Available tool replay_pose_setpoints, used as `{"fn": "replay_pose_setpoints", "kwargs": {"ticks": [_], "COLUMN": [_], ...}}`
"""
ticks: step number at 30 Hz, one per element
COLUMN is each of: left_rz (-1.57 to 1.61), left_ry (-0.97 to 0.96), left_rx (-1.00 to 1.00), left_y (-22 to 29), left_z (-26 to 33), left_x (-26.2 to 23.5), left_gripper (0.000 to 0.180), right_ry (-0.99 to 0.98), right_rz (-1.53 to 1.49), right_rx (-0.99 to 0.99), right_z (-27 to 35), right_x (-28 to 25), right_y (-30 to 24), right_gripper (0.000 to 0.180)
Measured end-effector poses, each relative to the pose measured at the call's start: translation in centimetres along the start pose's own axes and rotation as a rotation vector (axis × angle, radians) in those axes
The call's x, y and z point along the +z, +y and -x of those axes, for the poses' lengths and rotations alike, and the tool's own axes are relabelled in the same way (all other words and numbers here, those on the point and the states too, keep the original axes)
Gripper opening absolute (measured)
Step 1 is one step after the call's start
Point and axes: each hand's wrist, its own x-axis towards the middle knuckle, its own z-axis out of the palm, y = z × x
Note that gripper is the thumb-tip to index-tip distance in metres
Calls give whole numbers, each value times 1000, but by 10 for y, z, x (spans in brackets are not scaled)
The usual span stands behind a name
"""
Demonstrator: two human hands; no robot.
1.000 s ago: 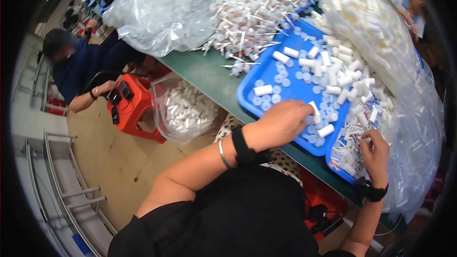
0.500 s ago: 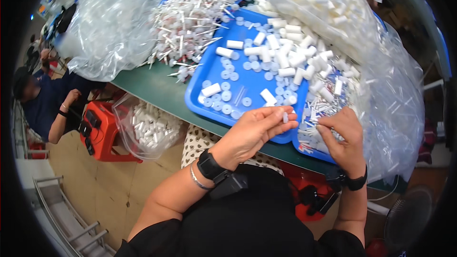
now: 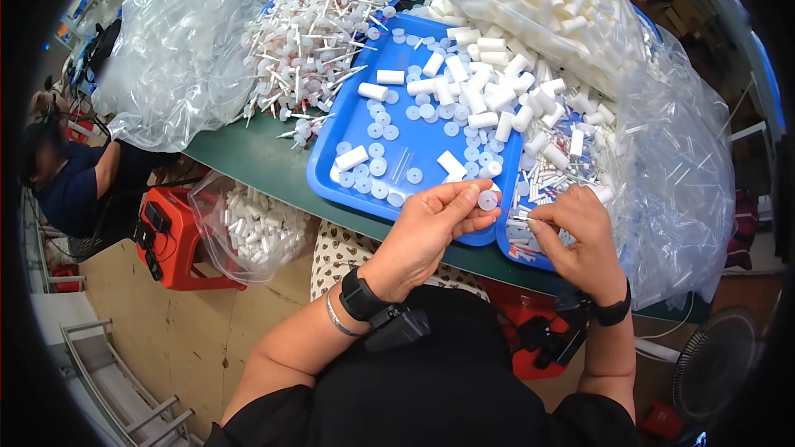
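Note:
My left hand pinches a small round translucent disc between thumb and fingers, its flat face turned up to view. My right hand holds a thin white stick in its fingertips, just right of the disc; a fine reddish end seems to point at it. Both hands are over the near edges of two blue trays. The left tray holds loose discs and white cylinders. In the right tray lie many thin sticks with more cylinders.
A heap of disc-and-stick pieces covers the far left of the green table, beside a clear bag. A large bag of white cylinders stands behind the trays. A red stool and a co-worker are at left.
The disc has turned from nearly edge-on to face-on in my left fingers. My right hand has brought the stick closer to it. The co-worker's arm has shifted.

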Motion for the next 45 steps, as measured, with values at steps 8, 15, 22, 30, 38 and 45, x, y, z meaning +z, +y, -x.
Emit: {"fn": "replay_pose_setpoints", "kwargs": {"ticks": [8, 15, 22, 30, 38, 45], "left_rz": [3, 76, 104, 319, 426, 403], "left_ry": [-48, -59, -121, -186, -182, -169], "left_rx": [77, 68, 45, -39, -106, -187], "left_y": [-19, -21, -26, -43, -41, -33], "left_z": [-8, -6, -9, -12, -1, -1], "left_x": [0, 0, 4, 9, 7, 11], "left_gripper": [40, 33, 30, 30, 34, 35], "right_ry": [0, -60, -33, 98, 177, 224], "right_rz": [-77, -102, -127, 208, 328, 93], "right_rx": [101, 152, 152, -70, -285, -117], "right_z": [8, 7, 5, 10, 5, 10], "right_x": [7, 8, 13, 24, 34, 35], "right_y": [-5, -7, -10, -19, -16, -9], "right_gripper": [5, 4, 4, 6, 21, 11]}}
